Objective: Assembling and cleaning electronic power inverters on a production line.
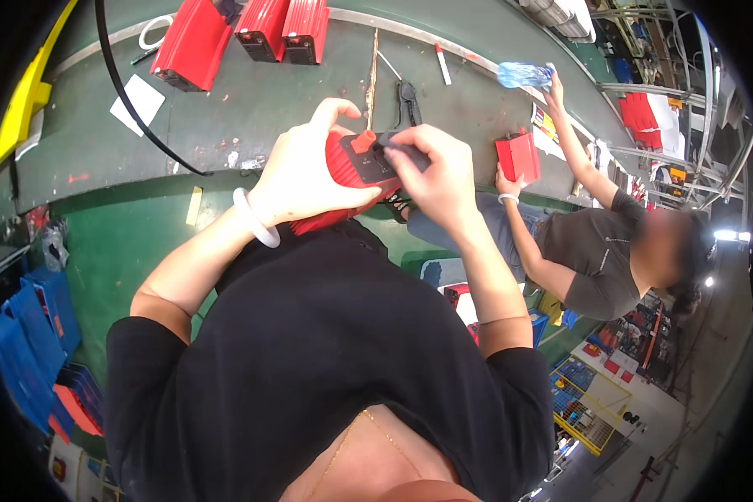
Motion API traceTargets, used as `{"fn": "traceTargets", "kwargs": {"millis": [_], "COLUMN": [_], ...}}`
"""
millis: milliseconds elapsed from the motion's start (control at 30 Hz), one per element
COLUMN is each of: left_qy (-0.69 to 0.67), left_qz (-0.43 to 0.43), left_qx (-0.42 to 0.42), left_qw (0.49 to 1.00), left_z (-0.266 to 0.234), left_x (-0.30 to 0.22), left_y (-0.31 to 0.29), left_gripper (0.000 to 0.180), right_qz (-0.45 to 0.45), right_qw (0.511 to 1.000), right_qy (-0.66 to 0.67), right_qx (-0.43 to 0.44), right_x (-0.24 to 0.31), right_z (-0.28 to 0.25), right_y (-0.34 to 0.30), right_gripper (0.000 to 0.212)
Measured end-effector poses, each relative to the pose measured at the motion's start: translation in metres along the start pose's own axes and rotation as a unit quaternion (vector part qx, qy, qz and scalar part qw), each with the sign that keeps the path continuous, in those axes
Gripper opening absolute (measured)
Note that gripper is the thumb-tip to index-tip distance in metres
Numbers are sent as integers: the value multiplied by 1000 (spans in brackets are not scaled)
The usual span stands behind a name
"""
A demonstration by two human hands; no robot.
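Observation:
A red ribbed metal box (339, 161) with a black end panel is held against the front edge of the bench, close to my body. It looks like a power inverter. My left hand (297, 171) is wrapped round its left side, thumb along the lower edge. On the panel a red terminal knob (363, 140) sticks up between my hands. The fingers of my right hand (439, 176) pinch a black knob (381, 149) beside the red one; they partly hide it. Just beyond my right hand lies a black-handled tool (407, 105) with a thin metal shaft.
Similar red boxes (194, 46) stand along the bench's far left. A black cable (125, 96) hangs across the left, near white paper (138, 105). A red-and-white marker (443, 65) lies farther back. At right a co-worker (598, 251) holds a red box (519, 157) and a clear bottle (523, 74).

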State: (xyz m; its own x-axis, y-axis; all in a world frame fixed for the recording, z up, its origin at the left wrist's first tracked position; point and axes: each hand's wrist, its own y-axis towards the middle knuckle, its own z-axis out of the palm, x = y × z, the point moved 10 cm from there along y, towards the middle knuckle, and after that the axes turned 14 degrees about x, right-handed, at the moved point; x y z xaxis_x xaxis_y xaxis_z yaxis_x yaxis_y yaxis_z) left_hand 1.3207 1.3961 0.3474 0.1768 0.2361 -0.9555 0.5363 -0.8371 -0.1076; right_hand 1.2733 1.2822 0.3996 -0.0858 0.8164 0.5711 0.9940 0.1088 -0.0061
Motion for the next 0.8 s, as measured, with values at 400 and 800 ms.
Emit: {"fn": "traceTargets", "kwargs": {"millis": [400, 800], "left_qy": [-18, -4], "left_qz": [32, 25], "left_qx": [-31, -30], "left_qw": [999, 999], "left_z": [-9, -7], "left_x": [0, -1], "left_y": [2, 3], "left_gripper": [76, 74], "right_qz": [84, -20], "right_qw": [929, 993], "right_qy": [329, 58], "right_qx": [-146, 104], "right_x": [-64, -7], "right_z": [-35, 0], "right_y": [-4, 12], "right_gripper": [15, 19]}}
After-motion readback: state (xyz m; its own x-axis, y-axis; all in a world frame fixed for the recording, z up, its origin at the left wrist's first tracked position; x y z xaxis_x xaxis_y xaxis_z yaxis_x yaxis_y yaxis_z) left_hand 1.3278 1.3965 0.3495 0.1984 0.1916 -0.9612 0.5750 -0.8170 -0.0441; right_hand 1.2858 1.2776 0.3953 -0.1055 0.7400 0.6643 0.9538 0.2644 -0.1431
